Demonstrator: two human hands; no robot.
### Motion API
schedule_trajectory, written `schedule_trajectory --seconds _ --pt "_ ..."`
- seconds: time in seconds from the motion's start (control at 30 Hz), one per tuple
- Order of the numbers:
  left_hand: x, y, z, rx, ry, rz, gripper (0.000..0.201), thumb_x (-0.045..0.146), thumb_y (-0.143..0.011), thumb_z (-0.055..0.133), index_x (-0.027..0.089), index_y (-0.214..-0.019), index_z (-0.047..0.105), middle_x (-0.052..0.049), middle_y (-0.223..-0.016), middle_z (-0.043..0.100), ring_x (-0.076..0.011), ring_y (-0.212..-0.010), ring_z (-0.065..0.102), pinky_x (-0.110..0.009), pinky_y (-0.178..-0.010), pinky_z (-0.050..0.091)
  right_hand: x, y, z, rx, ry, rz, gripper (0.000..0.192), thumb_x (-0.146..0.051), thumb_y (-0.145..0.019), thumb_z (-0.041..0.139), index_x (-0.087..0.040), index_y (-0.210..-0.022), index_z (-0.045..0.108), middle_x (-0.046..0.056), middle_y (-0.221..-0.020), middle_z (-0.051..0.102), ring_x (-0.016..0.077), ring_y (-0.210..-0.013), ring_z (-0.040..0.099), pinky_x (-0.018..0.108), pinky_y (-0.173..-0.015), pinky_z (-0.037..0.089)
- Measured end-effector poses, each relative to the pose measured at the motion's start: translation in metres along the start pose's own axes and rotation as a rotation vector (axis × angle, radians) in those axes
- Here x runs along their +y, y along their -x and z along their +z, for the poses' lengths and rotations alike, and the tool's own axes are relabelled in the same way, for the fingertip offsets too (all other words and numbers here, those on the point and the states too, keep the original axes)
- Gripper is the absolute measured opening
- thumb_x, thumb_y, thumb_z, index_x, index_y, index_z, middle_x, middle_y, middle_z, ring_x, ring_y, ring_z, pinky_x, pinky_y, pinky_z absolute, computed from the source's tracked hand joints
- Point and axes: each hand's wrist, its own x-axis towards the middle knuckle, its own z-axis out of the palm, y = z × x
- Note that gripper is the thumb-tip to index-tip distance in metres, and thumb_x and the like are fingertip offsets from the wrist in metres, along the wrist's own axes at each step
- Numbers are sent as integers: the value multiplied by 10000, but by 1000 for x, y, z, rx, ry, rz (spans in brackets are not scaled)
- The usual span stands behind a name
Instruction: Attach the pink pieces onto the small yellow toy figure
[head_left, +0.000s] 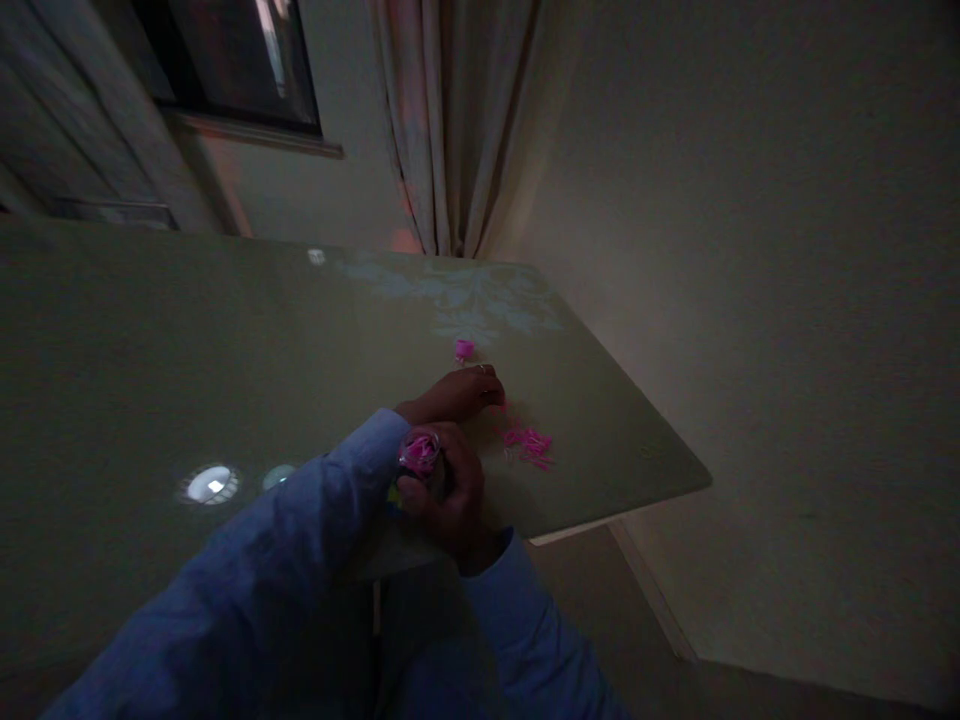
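Note:
My right hand (457, 490) is wrapped round a small clear jar (403, 462) near the table's front edge. Thin pink sticks (421, 453) fill the jar's open mouth. My left arm crosses in front of the jar, and my left hand (461, 393) is beyond it, low over the table, with fingers curled together. Some pink shows right at its fingertips; whether it is gripped or lies on the table is unclear. A loose pile of pink sticks (529, 446) lies to the right of both hands. Behind my left hand stands a pink cap-like piece (464, 349).
The glossy table (615, 430) has a pale leaf pattern at its far end and a rounded right corner. A wall (750, 300) runs along its right side. Curtains (450, 120) and a window (240, 60) are behind it. The room is dim.

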Motion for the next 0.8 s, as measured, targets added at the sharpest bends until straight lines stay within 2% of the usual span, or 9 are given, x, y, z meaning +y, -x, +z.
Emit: schedule_trajectory --seconds 0.23,0.37,0.47,0.6,0.8 --pt "-12 3 0 116 63 -37 131 181 -886 637 124 -847 749 -84 -853 714 -162 -786 620 -281 -793 496 0 -1 1 30 -10 28 270 -359 -840 668 -209 -1063 637 66 -969 659 214 -892 632 345 -819 534" --pt "-14 12 -8 192 133 -74 245 317 -923 612 120 -882 752 -72 -836 713 -153 -746 610 -252 -704 470 4 0 0 41 32 18 274 -341 -853 665 -216 -1096 642 66 -995 664 214 -906 629 349 -831 533" --pt "-11 23 -19 262 278 -114 364 436 -914 597 108 -873 750 -44 -736 653 -132 -667 554 -233 -626 427 7 1 -1 65 51 34 285 -325 -865 670 -222 -1130 643 61 -1016 652 213 -924 617 353 -848 524" --pt "-5 42 -38 299 442 -175 496 583 -883 612 103 -874 734 -30 -691 606 -120 -626 530 -221 -575 411 11 -1 -2 127 53 56 266 -295 -871 690 -231 -1123 633 41 -1011 615 197 -938 588 340 -864 500" --pt "5 71 -64 420 557 -276 585 687 -818 675 103 -855 702 -30 -671 602 -111 -593 524 -226 -568 436 20 -6 -2 246 106 106 269 -282 -858 726 -204 -1089 614 54 -1035 608 192 -963 580 345 -879 484"
